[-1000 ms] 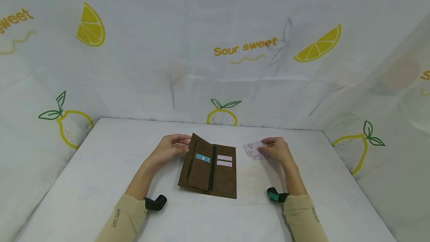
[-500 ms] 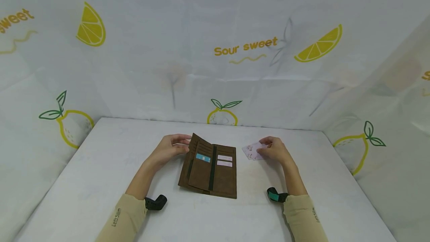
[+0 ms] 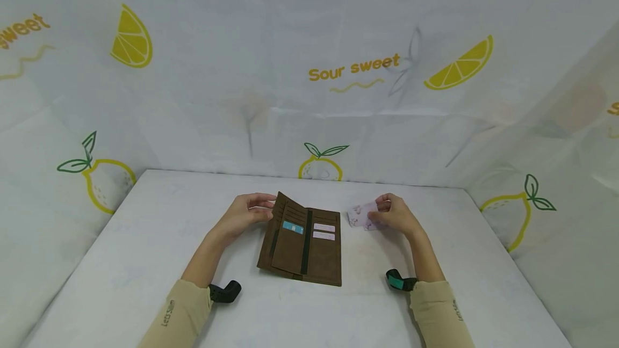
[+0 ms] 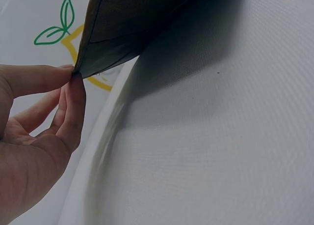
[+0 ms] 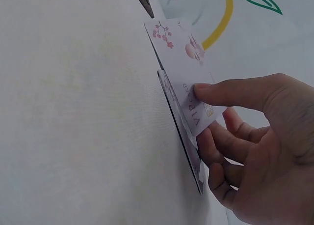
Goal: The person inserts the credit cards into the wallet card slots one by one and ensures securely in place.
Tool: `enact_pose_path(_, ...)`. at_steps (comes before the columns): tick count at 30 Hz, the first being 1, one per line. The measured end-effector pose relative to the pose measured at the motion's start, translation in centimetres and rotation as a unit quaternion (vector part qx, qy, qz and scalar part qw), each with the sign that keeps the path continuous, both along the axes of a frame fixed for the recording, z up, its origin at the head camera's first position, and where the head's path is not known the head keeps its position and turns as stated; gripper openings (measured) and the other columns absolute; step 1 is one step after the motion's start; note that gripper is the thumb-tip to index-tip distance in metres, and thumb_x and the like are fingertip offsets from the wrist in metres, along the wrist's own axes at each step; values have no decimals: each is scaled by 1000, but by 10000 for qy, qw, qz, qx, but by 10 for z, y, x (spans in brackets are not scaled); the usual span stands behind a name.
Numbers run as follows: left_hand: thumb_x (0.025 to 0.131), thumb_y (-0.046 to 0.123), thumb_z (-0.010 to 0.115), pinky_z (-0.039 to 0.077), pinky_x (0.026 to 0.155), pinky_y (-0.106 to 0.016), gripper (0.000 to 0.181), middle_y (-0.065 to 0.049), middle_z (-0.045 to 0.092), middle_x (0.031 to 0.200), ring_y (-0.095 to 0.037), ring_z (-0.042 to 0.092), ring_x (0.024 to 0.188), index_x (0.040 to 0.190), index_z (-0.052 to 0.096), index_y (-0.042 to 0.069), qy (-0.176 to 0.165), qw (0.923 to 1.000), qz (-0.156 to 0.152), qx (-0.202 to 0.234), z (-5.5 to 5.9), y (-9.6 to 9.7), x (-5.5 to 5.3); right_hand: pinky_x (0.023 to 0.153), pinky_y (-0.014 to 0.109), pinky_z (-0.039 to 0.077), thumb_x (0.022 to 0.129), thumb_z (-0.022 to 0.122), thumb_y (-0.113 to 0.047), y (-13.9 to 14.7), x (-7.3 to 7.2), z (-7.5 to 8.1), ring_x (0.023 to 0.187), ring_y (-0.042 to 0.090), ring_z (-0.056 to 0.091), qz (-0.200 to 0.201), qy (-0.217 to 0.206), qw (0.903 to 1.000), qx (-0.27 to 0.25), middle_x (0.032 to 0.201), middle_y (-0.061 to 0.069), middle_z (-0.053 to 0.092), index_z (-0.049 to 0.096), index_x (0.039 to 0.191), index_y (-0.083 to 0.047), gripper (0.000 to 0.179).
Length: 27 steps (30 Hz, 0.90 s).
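A long brown wallet (image 3: pixel 325 262) lies spread on the white table, its left cover tilted up. My left hand (image 3: pixel 240 216) pinches that cover's outer edge between thumb and fingers, seen closely in the left wrist view on the wallet's corner (image 4: pixel 113 43). A blue card (image 3: pixel 293 227) shows in a left slot, and pale pink cards (image 3: pixel 323 227) in right slots. To the wallet's right, my right hand (image 3: pixel 398 216) pinches a pale VIP card (image 5: pixel 176 58) with pink blossoms, thumb on its printed face. It is tilted up off other cards (image 5: pixel 184 131) stacked beneath it.
The white table (image 3: pixel 309 316) has its back edge against a white curtain (image 3: pixel 203 95) printed with lemons and lettering. Black wrist straps with camera mounts (image 3: pixel 224 291) sit at both sleeve cuffs.
My right hand has lifted the top card slightly and shifted it a little to the left, away from the cards below. The left hand and wallet stay put.
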<state>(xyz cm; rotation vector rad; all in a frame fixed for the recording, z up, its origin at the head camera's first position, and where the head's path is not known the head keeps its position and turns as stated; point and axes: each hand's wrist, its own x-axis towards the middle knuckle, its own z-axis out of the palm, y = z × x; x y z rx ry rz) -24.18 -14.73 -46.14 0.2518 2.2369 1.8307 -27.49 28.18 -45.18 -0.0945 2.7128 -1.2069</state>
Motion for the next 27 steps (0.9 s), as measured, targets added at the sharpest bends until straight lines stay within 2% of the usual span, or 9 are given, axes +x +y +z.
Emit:
enact_pose_path(3, 99, 5, 75, 57, 98, -25, 50, -23, 66, 141, -26, 70, 124, 148, 63, 3, -6, 10000, -5, 7, 0, 1, 0, 75, 23, 52, 98, 77, -13, 0, 0, -1, 96, 18, 63, -68, -15, 9997, -237, 116, 24, 70, 54, 134, 10, 48)
enact_pose_path(6, 99, 4, 75, 57, 99, -26, 51, -23, 66, 142, -26, 70, 125, 148, 63, 3, -10, 10000, -16, 22, -1, 2, 0, 72, 22, 53, 101, 74, -11, 0, -1, -4, 94, 14, 61, -164, 51, 9988, -462, 118, 22, 69, 55, 138, 8, 46)
enact_pose_path(11, 99, 4, 75, 57, 99, -27, 51, -22, 66, 142, -28, 70, 127, 148, 64, 3, 0, 10000, 6, 12, 0, 3, 0, 75, 21, 53, 106, 69, -13, -3, -3, -5, 97, 13, 62, -244, 326, 9969, -671, 129, 27, 70, 59, 142, 2, 41)
enact_pose_path(17, 99, 5, 75, 58, 99, -27, 51, -23, 66, 143, -29, 70, 128, 148, 63, 3, -1, 10000, 27, 0, 1, 0, 1, 81, 17, 56, 106, 70, -17, -14, -8, 0, 95, 5, 65, -330, 504, 9927, -1041, 130, 25, 73, 64, 141, -1, 39)
enact_pose_path(20, 99, 5, 75, 57, 99, -27, 51, -23, 66, 143, -29, 69, 128, 149, 63, 3, 5, 10000, 31, -9, 1, 0, 1, 83, 20, 58, 104, 74, -21, -24, -11, 3, 91, 4, 66, -394, 457, 9892, -1334, 120, 16, 78, 65, 141, -1, 43)
enact_pose_path(23, 99, 5, 75, 57, 100, -27, 51, -22, 66, 143, -30, 69, 129, 149, 63, 3, 0, 10000, 38, -3, 1, -1, 2, 84, 25, 60, 102, 77, -24, -36, -13, 6, 88, 7, 66, -409, 419, 9874, -1467, 104, 3, 79, 67, 141, -1, 46)
enact_pose_path(25, 99, 5, 74, 57, 100, -27, 51, -23, 66, 143, -31, 68, 130, 149, 63, 3, 0, 10000, 28, 3, 1, 0, 1, 85, 26, 60, 101, 78, -26, -44, -14, 7, 87, 9, 67, -376, 450, 9874, -1467, 97, -1, 79, 68, 139, -1, 46)
enact_pose_path(27, 99, 5, 75, 57, 100, -27, 51, -23, 65, 143, -31, 68, 131, 149, 63, 3, 0, 10000, 10, 8, 0, 0, 1, 86, 28, 60, 101, 79, -26, -53, -15, 8, 88, 11, 68, -363, 492, 9875, -1454, 98, 3, 80, 70, 135, -2, 42)
